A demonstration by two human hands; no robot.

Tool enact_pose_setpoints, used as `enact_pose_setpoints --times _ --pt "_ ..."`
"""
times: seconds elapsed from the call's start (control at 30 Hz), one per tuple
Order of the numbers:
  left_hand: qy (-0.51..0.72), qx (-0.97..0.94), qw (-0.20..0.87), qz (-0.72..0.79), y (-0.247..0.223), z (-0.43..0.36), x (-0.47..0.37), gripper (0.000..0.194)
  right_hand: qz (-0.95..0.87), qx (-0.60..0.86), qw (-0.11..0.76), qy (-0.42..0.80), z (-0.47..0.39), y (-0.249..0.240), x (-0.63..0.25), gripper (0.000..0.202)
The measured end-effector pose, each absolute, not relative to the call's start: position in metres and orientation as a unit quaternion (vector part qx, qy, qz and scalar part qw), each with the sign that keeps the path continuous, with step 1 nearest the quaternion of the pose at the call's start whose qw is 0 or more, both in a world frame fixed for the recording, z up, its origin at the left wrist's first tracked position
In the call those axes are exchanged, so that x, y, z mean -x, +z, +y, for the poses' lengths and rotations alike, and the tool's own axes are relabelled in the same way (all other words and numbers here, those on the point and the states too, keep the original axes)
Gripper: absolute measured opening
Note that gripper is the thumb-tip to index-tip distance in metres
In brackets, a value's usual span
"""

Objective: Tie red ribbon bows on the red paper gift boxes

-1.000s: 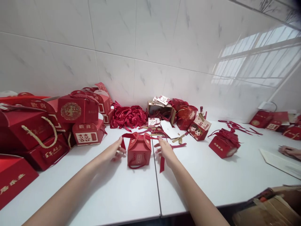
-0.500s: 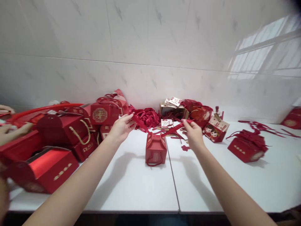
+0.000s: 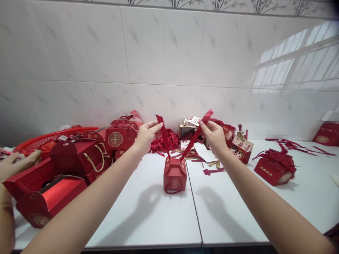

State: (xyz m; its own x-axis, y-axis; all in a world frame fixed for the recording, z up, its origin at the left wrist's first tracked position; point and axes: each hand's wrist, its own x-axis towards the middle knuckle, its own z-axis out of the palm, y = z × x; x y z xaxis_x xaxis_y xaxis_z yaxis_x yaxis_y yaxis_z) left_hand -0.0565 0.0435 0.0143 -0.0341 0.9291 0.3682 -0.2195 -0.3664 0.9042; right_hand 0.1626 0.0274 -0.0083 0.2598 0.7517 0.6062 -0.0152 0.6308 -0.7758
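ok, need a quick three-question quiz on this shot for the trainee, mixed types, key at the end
1. True or false: the left hand rests on the table.
2. What does the right hand hold? A) a card B) a ribbon C) a rope handle
3. Fill in: in the picture, the box with ribbon bunched on top sits to the ____ of the small box.

Key: 1. False, it is raised, holding ribbon. 2. B. 3. Right.

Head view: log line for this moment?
left hand: holds ribbon strand | right hand: holds second strand | small red box: upright on table, strands reach its top
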Motion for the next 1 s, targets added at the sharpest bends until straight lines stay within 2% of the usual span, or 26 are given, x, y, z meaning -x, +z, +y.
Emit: enact_pose_setpoints --times 0.57,0.73,1.0 --pt "0.552 -0.599 0.477 0.33 0.023 0.006 0.055 0.025 -0.503 0.268 0.752 0.331 -0.006 0.025 -0.155 0.008" --pt "0.522 -0.635 0.46 0.337 0.027 0.0 0.063 0.021 -0.509 0.284 0.732 0.352 -0.015 0.023 -0.152 0.013" --pt "0.542 -0.625 0.464 0.317 0.036 0.003 0.062 0.021 -0.509 0.28 0.72 0.381 -0.014 0.014 -0.15 0.015"
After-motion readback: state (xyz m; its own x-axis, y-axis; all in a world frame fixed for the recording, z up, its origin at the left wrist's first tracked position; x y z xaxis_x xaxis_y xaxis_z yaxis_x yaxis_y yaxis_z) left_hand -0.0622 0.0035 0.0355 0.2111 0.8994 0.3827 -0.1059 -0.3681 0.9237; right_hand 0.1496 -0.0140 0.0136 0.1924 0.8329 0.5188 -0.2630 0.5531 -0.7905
